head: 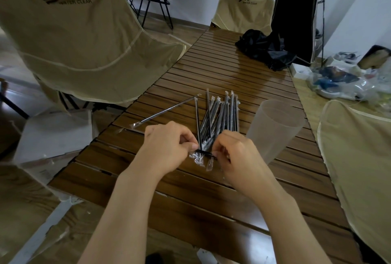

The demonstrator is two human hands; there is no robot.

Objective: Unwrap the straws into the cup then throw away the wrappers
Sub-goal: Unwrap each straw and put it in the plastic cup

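While both hands work at the centre of the frame, the unwrapping looks barely begun. The left hand [167, 147] pinches the clear wrapper end of one black straw [204, 152], and the right hand [234, 153] pinches the same straw just beside it, fingers curled, so the wrapper seems about to be torn or slid off. Behind them, the bundle of wrapped straws [220, 117] lies fanned on the slatted counter [211, 62], with a single wrapped straw [167, 110] apart to its left. The frosted cup [275, 130] stands just right of the right hand and looks empty. Next, the bared straw has to go right into the cup, a short move. No bin can be made out. The counter's left edge lies near the lone straw; bare slats stretch toward the top of the frame.
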